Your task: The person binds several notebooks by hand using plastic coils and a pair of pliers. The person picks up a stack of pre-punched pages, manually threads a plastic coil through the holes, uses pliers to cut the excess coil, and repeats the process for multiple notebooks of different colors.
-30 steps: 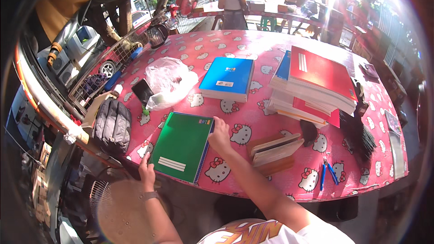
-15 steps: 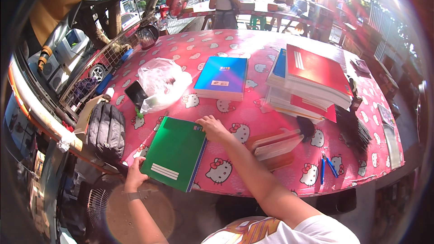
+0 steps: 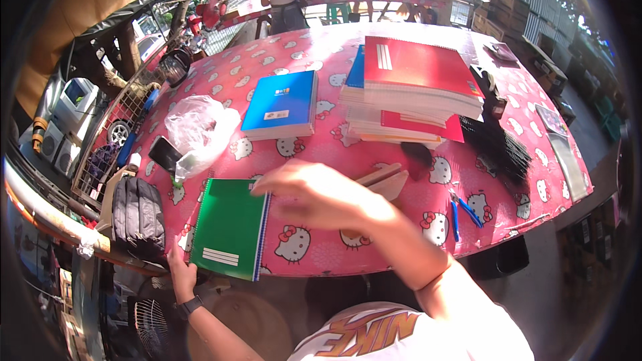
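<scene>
A green spiral notebook (image 3: 229, 224) lies on the near left of the table, with a blue edge showing beneath its right side. At its lower left corner is my left hand (image 3: 182, 275), fingers stretched along the edge and thumb against the corner. My right hand (image 3: 314, 190), smeared by motion, hovers by the notebook's upper right corner with its fingers apart and nothing visible in them. Behind the notebook is a stack of blue notebooks (image 3: 281, 101). A taller pile topped by a red notebook (image 3: 421, 67) stands to the right.
A pink patterned cloth covers the table (image 3: 294, 246). On the left are a plastic bag (image 3: 200, 127), a phone (image 3: 164, 154) and a grey backpack (image 3: 137, 217). Blue-handled pliers (image 3: 461, 214) and a black mesh item (image 3: 501, 150) lie right. Two people are beyond the table.
My right hand has come off the notebook's right edge and lifted, hiding part of the brown wooden piece. My left hand stays at the lower left corner. The whole view has shifted.
</scene>
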`<state>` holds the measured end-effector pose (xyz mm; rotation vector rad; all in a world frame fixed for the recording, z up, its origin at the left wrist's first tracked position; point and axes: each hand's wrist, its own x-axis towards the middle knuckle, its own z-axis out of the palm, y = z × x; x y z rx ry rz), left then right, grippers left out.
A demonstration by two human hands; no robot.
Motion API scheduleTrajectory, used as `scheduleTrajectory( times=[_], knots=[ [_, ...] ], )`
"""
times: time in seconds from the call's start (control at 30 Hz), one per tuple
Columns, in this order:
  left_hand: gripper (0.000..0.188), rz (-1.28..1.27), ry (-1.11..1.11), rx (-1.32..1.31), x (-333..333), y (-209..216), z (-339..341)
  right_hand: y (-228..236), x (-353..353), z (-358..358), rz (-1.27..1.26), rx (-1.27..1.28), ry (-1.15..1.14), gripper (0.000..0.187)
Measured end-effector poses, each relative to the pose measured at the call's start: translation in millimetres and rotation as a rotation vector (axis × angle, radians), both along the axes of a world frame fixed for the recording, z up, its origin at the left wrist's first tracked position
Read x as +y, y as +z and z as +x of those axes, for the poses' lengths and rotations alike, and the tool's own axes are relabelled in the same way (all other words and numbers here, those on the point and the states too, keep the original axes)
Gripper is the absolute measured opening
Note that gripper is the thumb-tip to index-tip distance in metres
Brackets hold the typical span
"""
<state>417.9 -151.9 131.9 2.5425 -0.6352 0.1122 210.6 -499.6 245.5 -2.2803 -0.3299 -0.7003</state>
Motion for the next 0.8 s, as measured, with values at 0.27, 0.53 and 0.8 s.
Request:
scheduleTrajectory(
  times=[0.27, 0.53, 0.8],
  knots=[
    [0.03, -0.418, -0.339, -0.251, -144, 28, -88, 2, -218, -73, -0.698, -0.162, -0.933, 0.039],
    [0.026, -0.587, -0.534, -0.278, -229, 53, -137, -1, -207, -64, -0.723, -0.215, -0.912, 0.024],
    [0.028, -0.641, -0.759, 0.029, -245, 51, -164, 49, -222, -68, -0.208, 0.203, -0.981, 0.026]
  ],
)
